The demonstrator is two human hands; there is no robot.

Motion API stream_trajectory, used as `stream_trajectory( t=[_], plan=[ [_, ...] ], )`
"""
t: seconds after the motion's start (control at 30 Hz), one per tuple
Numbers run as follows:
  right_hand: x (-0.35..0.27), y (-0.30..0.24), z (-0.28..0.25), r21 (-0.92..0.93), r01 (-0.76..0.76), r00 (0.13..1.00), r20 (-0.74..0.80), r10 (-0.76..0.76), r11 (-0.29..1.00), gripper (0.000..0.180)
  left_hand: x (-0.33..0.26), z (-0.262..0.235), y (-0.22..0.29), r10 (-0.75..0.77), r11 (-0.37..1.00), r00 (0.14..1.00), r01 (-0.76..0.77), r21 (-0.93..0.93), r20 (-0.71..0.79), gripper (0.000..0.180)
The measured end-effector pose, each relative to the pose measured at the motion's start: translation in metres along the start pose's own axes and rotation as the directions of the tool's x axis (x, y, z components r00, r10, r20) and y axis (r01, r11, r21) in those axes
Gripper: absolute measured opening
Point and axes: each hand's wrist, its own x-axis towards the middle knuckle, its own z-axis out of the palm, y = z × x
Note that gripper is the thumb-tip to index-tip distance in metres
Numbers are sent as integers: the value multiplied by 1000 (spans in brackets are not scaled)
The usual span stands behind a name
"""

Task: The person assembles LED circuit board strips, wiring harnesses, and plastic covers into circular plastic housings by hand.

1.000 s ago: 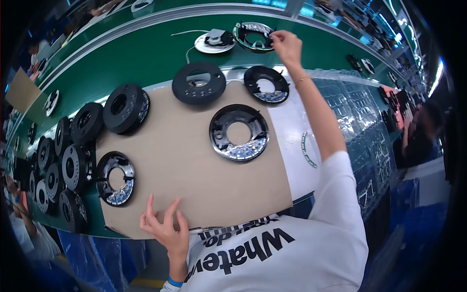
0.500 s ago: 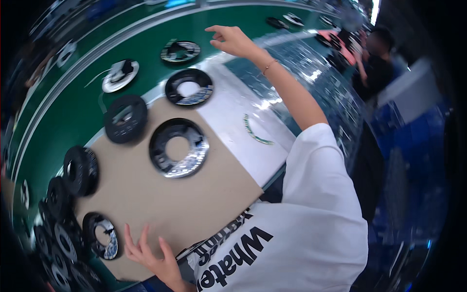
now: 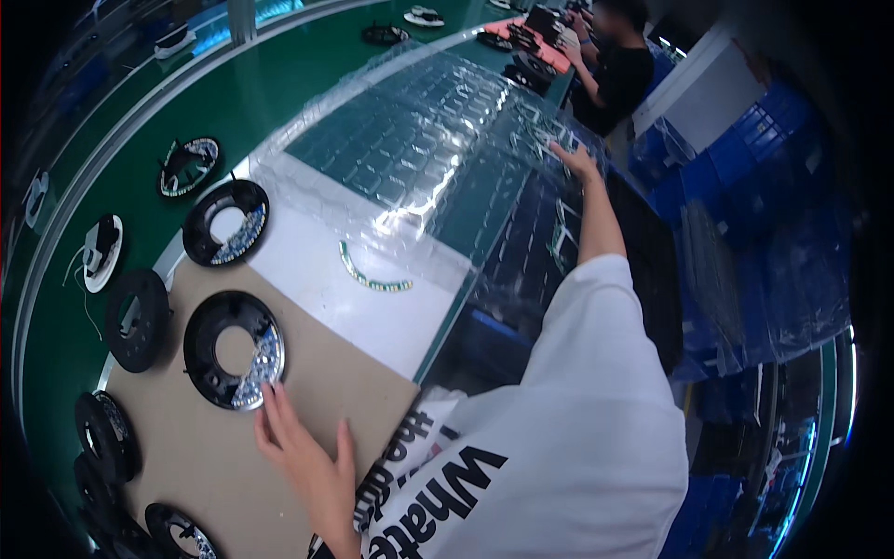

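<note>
My left hand point(image 3: 305, 458) has its fingers stretched and apart, with the fingertips at the lower right rim of a black ring-shaped housing point(image 3: 207, 349). Small light-coloured parts line one side of that housing, which lies on a brown board. Far to the right, my right hand point(image 3: 575, 162) reaches over a clear plastic tray sheet, at a loose cluster of thin green-and-white strips point(image 3: 540, 135). Its thumb and a finger look apart; nothing held shows between them. A single curved green strip with pale segments point(image 3: 372, 283) lies on the white sheet between the hands.
The brown board point(image 3: 317, 373) covers the near bench. More black rings point(image 3: 140, 317) stand along its left edge, several stacked at lower left. Clear trays point(image 3: 391, 140) spread across the green bench. Blue bins point(image 3: 745, 177) stand at right. Another person point(image 3: 622, 70) works at the far end.
The view has swung right, so the rings appear further left. My right hand has gone from above the bench to the strip cluster; my left hand has come to the middle ring's rim.
</note>
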Motion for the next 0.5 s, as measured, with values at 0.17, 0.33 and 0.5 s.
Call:
stream_trajectory(
  t=[0.17,0.33,0.5],
  plan=[
    [-42,-58,-1,-195,-168,985,-78,155,966,102,-7,4,-6,-41,994,999,42,97,-14,66],
    [-3,-72,-1,33,30,986,165,-35,999,121,-2,7,-7,0,971,1000,-4,241,15,65],
    [-43,-124,-31,-358,328,869,476,-131,874,132,10,6,-1,-31,968,997,11,251,75,60]
  ],
)
